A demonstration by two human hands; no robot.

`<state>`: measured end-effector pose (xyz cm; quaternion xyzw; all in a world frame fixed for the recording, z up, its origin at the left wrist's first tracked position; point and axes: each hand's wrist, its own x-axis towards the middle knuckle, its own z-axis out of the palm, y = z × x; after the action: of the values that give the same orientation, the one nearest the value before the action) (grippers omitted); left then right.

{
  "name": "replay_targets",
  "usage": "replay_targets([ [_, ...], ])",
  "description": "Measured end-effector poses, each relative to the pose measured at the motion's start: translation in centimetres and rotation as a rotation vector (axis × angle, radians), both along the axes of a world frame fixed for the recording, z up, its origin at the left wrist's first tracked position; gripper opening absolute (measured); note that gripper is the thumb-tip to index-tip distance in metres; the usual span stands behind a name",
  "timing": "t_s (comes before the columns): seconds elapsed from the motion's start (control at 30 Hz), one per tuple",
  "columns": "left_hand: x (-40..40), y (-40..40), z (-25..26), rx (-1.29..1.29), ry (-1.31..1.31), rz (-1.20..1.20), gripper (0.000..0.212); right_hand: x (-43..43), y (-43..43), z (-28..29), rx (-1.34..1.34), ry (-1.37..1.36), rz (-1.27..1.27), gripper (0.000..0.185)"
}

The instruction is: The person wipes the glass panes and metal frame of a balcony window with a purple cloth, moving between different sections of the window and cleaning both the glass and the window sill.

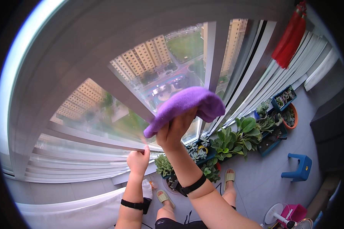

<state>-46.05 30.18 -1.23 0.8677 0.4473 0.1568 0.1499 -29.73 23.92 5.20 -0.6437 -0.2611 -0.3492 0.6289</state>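
A purple cloth (pixel 186 104) lies bunched over the fingers of my right hand (pixel 175 128), raised in front of the window. Behind the cloth are a window mullion and the glass (pixel 160 83); whether the cloth touches them I cannot tell. My left hand (pixel 138 160), lower and to the left, is curled at the lower window frame (pixel 97 138) with its thumb up against the edge. Both forearms wear black straps. Tall buildings and a green field show through the panes.
Potted plants (pixel 235 137) line the floor below the window. A blue plastic stool (pixel 299 167) stands at the right, with a fan (pixel 302 223) and a pink bin (pixel 293 213) below it. Red tassels (pixel 291 40) hang at upper right. White fabric (pixel 83 203) spreads at lower left.
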Motion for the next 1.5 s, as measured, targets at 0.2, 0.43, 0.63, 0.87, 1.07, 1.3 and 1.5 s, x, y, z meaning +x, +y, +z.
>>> replay_targets([
  [0.2, -0.7, 0.0, -0.4, 0.074, -0.098, -0.025, 0.027, -3.1, 0.4, -19.0, 0.029, 0.448, 0.150, 0.068],
  [0.43, 0.0, -0.1, -1.0, 0.051, -0.156, -0.054, 0.025, -4.1, 0.2, -36.8, 0.186, 0.958, 0.221, 0.046],
  [0.63, -0.2, 0.3, -2.2, -0.082, -0.209, -0.031, 0.012, 0.8, -2.2, -43.8, 0.989, 1.472, 0.644, 0.055],
  [0.87, -0.6, -0.1, -1.3, 0.095, -0.158, -0.033, 0.023, -0.9, -3.2, -34.3, 0.732, 1.611, 0.744, 0.048],
  [1.07, -0.3, -0.4, -0.2, 0.055, -0.012, 0.000, 0.037, -0.3, -4.4, -23.2, -1.118, 0.450, 0.253, 0.017],
  [1.3, 0.1, -0.5, 1.0, -0.154, 0.022, 0.022, 0.039, -2.1, -4.8, -5.1, 0.336, 0.815, 0.805, 0.029],
  [1.5, -1.3, 1.3, 3.3, -0.545, 0.112, -0.012, 0.050, -3.3, -2.5, 9.9, 0.255, 0.248, 0.734, 0.044],
])
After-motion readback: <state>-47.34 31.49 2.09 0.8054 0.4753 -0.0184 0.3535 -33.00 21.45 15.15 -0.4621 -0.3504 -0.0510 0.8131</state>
